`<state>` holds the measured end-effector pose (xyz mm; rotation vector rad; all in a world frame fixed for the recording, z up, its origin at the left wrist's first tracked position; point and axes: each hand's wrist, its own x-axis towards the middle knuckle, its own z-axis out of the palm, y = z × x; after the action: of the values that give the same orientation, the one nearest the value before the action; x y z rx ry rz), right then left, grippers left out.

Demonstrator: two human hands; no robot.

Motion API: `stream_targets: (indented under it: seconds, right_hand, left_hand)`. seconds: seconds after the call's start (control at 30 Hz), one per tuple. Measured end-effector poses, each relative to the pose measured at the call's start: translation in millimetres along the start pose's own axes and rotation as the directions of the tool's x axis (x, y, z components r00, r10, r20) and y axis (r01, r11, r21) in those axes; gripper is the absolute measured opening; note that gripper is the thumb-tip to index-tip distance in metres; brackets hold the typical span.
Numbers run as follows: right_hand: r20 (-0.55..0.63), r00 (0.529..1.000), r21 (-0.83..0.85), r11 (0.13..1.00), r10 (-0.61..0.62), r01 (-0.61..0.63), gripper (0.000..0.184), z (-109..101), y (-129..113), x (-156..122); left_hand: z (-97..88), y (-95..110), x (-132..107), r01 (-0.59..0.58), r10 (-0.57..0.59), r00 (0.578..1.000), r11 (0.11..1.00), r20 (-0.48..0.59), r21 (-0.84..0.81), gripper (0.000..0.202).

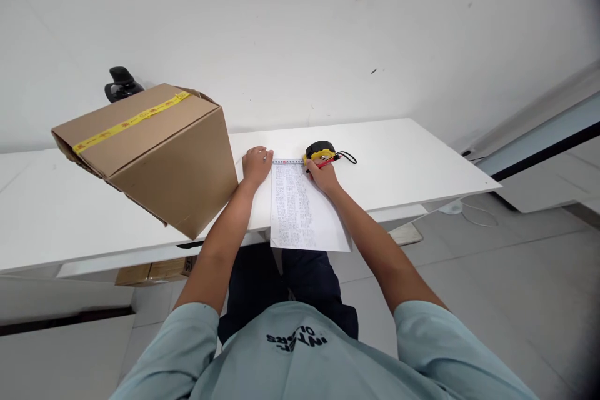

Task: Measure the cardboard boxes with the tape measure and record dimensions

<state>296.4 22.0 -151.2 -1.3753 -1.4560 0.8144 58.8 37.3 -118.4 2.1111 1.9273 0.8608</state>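
A sheet of paper (293,212) covered in handwriting lies on the table, its lower end hanging past the front edge. Along its top edge runs the pulled-out blade (287,162) of a tape measure. The yellow and black tape measure case (320,149) rests at the right end of the blade, with a black wrist strap (349,157) beside it. My left hand (256,165) is closed at the blade's left end, whose tip is hidden beneath the fingers. My right hand (324,176) grips a red pen (327,162), its point low over the paper just below the case.
A large cardboard box (182,169) with yellow tape stands left of my left forearm. Behind it shows a black object (122,84). The white table (398,162) backs onto a wall. More cardboard boxes (157,270) sit below the table, and a cable (482,215) lies on the floor at right.
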Motion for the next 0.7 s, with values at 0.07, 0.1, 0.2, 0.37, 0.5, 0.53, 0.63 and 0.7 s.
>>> stream_targets:
  seconds: [0.07,0.1,0.2,0.37,0.5,0.53,0.63,0.7]
  right_hand:
    - [-0.001,1.0,0.003,1.0,0.009,-0.009,0.048,0.4,0.2,-0.2]
    - [-0.002,1.0,0.005,1.0,0.012,-0.012,0.047,0.6,0.3,-0.4]
    - [-0.015,1.0,0.006,1.0,0.006,-0.006,0.048,1.3,0.4,-1.0]
    - [-0.038,0.999,-0.001,1.0,0.003,-0.003,0.047,2.2,0.3,-0.6]
    - [-0.025,1.0,-0.002,1.0,0.01,-0.01,0.044,2.6,0.5,-1.1]
    - [-0.023,1.0,-0.001,1.0,0.01,-0.01,0.044,2.6,0.6,-1.4]
    - [-0.028,1.0,-0.001,1.0,0.002,-0.002,0.045,2.6,1.2,-1.9]
    - [-0.041,0.999,-0.003,1.0,-0.005,0.005,0.046,2.6,1.7,-1.6]
  left_hand:
    - [-0.3,0.4,0.5,0.015,-0.016,1.0,1.0,0.024,0.021,0.038]
    - [-0.7,0.7,0.7,0.026,-0.027,0.999,0.999,0.034,0.032,0.038]
    - [-1.9,1.4,0.9,0.041,-0.045,0.997,0.997,0.062,0.067,0.038]
    - [-2.2,2.0,0.4,0.024,-0.031,0.997,0.996,0.071,0.09,0.039]
    - [-0.7,1.6,0.2,0.015,-0.019,0.998,0.997,0.054,0.074,0.036]
    - [-0.5,1.6,0.1,0.014,-0.018,0.999,0.997,0.049,0.07,0.035]
    - [-0.9,1.8,-0.7,0.009,-0.01,0.999,0.998,0.035,0.054,0.034]
    - [-1.7,2.4,-1.4,0.002,-0.003,1.0,0.999,0.029,0.043,0.034]
